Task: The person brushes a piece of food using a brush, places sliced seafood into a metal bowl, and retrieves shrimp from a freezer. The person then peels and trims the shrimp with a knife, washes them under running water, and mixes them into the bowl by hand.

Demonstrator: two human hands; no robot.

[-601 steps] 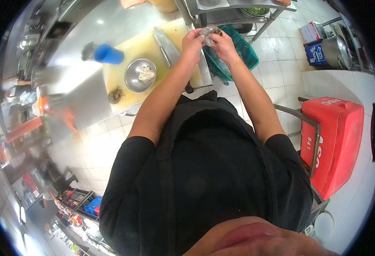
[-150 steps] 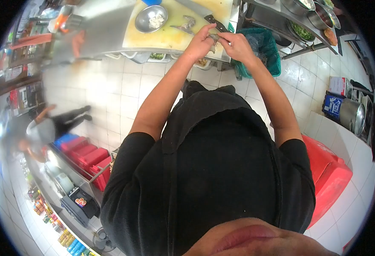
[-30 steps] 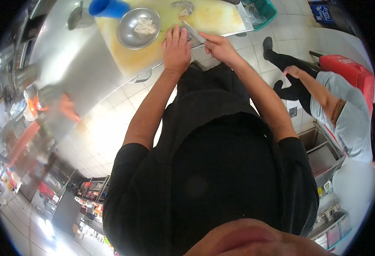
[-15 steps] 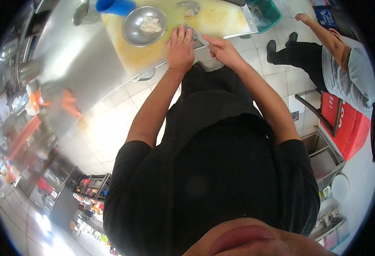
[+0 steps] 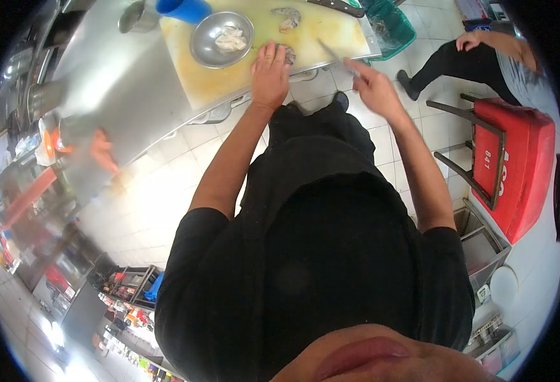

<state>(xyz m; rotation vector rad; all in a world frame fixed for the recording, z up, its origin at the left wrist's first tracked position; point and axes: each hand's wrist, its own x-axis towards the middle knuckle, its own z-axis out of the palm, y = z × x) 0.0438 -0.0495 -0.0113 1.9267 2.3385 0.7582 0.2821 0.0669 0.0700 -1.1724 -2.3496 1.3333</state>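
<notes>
My left hand (image 5: 270,77) rests on the yellowed cutting board (image 5: 194,86), its fingers pressed together and holding a grey shrimp (image 5: 287,55) down near the front edge. Part of that shrimp is hidden under the fingers. My right hand (image 5: 377,91) is closed around the handle of a knife (image 5: 330,51), off to the right. The blade points up and left over the board's front edge, apart from the shrimp. Another shrimp (image 5: 289,19) lies farther back. To the left, a steel bowl (image 5: 198,54) contains pale, peeled-looking pieces (image 5: 230,39).
A blue container (image 5: 183,9) and a metal pot (image 5: 137,18) stand behind the bowl. A second knife (image 5: 336,7) lies at the board's back edge. Beyond the right end is a green bin (image 5: 402,39). Another person (image 5: 512,60) stands at right by a red box (image 5: 515,172).
My right hand has drawn the knife away from the shrimp to the right. My left hand stays on the shrimp. The other person has shifted and lowered an arm.
</notes>
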